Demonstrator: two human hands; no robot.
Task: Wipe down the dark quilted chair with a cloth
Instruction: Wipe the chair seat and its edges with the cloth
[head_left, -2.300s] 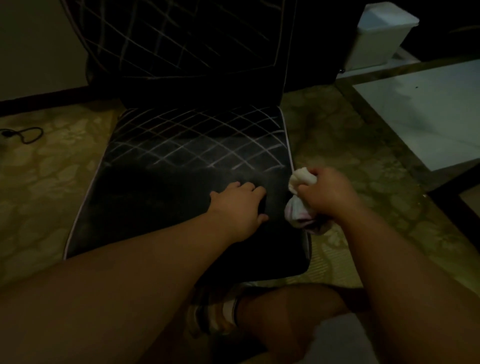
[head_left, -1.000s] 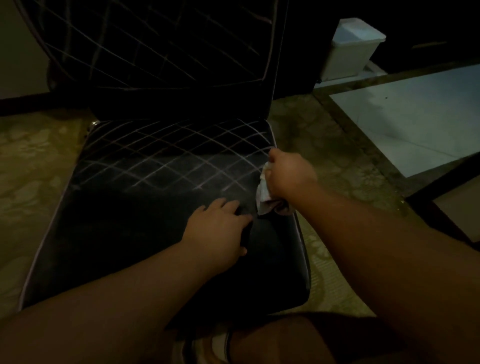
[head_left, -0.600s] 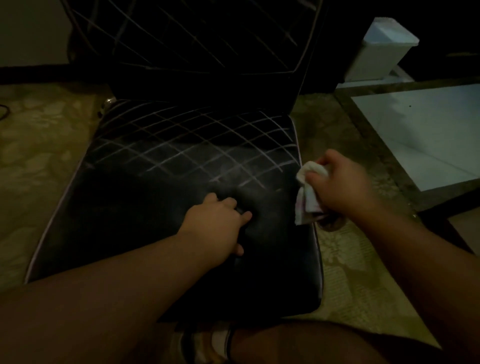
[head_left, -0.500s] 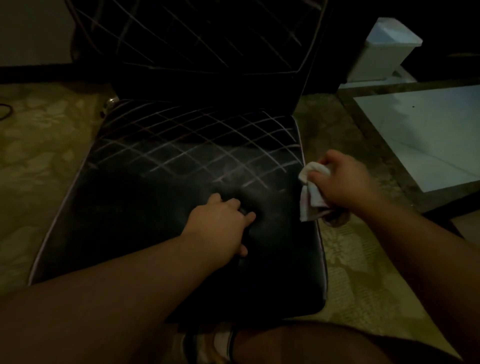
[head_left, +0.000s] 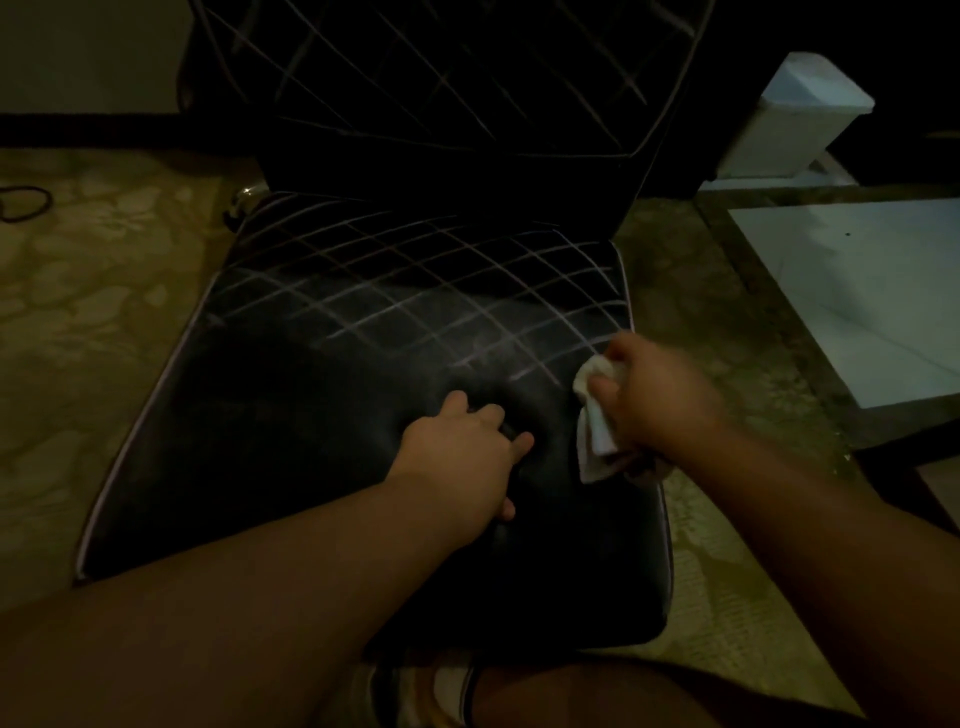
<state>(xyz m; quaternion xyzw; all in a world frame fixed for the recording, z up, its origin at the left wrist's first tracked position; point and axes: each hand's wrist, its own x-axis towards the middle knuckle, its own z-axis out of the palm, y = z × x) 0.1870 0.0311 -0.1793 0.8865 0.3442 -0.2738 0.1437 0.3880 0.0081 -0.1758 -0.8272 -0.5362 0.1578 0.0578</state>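
Right hand (head_left: 657, 402) gripping bunched cloth (head_left: 597, 415), wiping seat of chair (head_left: 322, 415) at 3 o'clock edge. Left hand (head_left: 462, 457) bracing, fingers spread flat. Next, probably: sweeping toward 9 o'clock.

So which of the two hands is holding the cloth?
The right hand, at the right edge of the chair seat, grips the pale cloth. The left hand holds nothing and rests on the seat.

Glossy, leather-like quilted chair (head_left: 363, 426); soft, crumpled cloth (head_left: 597, 415), perhaps cotton.
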